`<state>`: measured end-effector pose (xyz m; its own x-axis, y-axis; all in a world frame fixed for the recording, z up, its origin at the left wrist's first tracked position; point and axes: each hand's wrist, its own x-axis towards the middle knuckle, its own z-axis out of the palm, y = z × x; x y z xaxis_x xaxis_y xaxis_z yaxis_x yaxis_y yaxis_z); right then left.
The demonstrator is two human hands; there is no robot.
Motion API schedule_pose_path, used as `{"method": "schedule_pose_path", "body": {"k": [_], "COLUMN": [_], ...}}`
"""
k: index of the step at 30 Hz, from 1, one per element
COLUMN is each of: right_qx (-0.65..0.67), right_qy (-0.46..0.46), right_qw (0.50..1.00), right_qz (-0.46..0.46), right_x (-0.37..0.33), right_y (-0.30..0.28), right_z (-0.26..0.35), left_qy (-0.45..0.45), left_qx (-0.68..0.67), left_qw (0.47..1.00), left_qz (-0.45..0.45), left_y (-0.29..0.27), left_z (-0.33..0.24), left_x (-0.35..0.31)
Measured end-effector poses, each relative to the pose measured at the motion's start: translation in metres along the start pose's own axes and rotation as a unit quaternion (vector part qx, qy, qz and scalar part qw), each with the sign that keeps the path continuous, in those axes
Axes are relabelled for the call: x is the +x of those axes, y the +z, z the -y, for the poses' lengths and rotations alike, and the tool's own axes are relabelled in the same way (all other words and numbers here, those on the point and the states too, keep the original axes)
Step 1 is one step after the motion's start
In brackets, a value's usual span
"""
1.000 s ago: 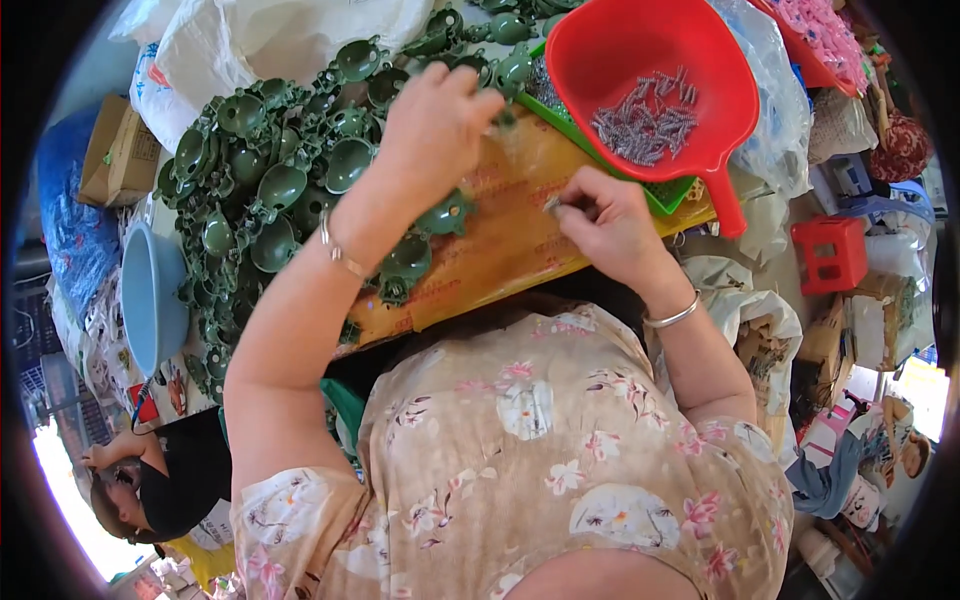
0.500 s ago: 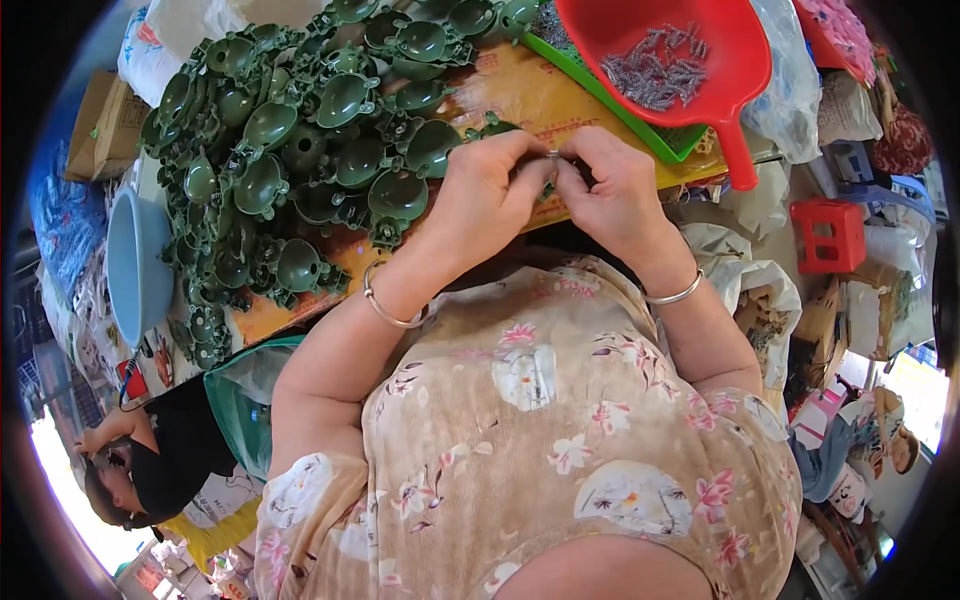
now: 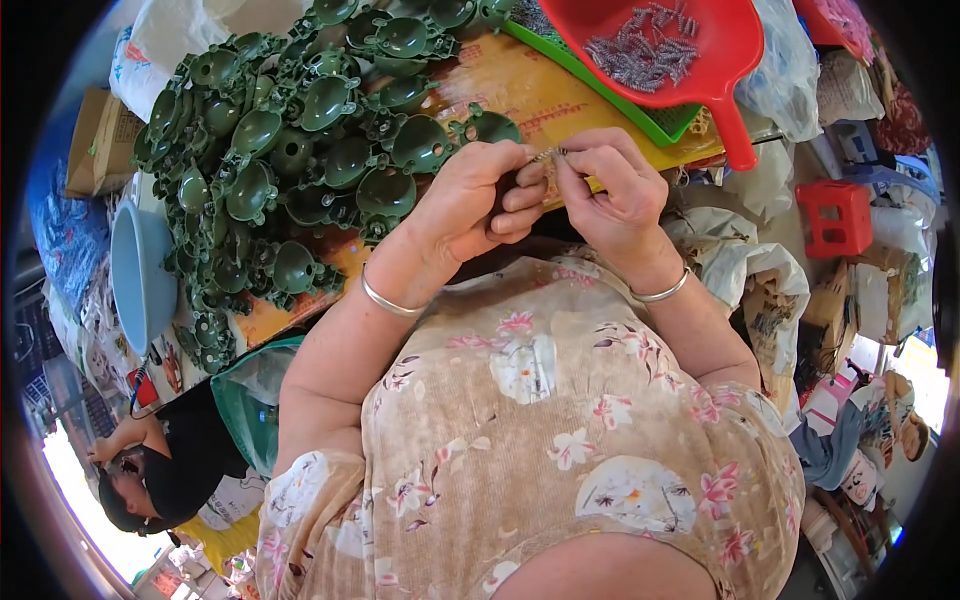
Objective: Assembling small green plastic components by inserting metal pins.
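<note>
A small metal spring spans the gap between my two hands, above the front edge of the table. My left hand is closed, with thumb and forefinger pinching one end of it. My right hand is also closed and pinches the other end, its other fingers curled in. Just left of my left hand lies a heap of dark green plastic shells, rounded like little bowls with lugged rims. A red plastic scoop with loose metal springs in it sits beyond my right hand.
A green tray lies under the scoop on the yellow-covered table. At the left stands a light blue basin. A red stool and white sacks are at the right. Other people sit at lower left and lower right.
My hands have moved slightly apart, and the spring now shows between the fingertips. The left hand has rolled so its curled fingers are visible. The whole view has shifted a little.
</note>
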<state>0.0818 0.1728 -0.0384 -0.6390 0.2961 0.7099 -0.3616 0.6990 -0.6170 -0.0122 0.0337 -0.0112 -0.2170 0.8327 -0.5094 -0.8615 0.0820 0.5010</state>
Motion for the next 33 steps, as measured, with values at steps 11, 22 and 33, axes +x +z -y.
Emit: {"method": "schedule_pose_path", "body": {"k": [11, 22, 33], "right_qx": [0.434, -0.02, -0.024], "right_qy": [0.426, -0.025, 0.081], "right_qw": [0.784, 0.999, 0.996], "right_qz": [0.122, 0.016, 0.029], "right_x": [0.004, -0.002, -0.008], "right_y": [-0.018, -0.013, -0.019], "right_z": [0.003, -0.009, -0.019], "left_qy": [0.181, 0.062, 0.419], "left_qx": [0.22, 0.099, 0.76], "left_qw": [0.957, 0.992, 0.458], "left_qz": [-0.056, -0.045, -0.194], "left_y": [0.005, 0.007, -0.008], "left_z": [-0.001, 0.0, -0.033], "left_x": [-0.003, -0.004, 0.032]}}
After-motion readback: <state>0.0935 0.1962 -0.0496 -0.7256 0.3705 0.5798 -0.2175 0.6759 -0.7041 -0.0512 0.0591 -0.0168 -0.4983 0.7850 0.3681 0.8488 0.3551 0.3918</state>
